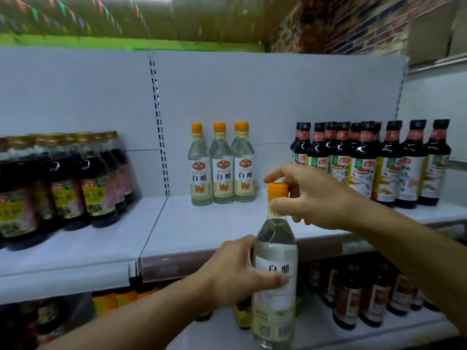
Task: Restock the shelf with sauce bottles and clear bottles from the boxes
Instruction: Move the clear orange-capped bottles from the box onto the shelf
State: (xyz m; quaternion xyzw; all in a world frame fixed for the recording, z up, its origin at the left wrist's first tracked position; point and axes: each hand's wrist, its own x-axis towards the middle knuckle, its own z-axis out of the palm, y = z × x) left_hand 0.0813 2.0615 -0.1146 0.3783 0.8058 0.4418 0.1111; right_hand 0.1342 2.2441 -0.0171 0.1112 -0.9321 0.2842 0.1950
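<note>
The clear bottle (275, 271) stands upright in front of the shelf (214, 223), left hand (235, 274) wrapped round its label, right hand (310, 195) with fingers (280, 205) pinching the neck just under the orange cap (278, 191); full, it looks heavy and slick, best held low on the body

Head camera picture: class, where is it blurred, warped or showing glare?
Head view: the dark sauce bottles at left are smeared by motion blur; the shelf edge bows from wide-angle distortion; small glare spots sit on the dark bottles at right; the held clear bottle looks fairly sharp.
</note>
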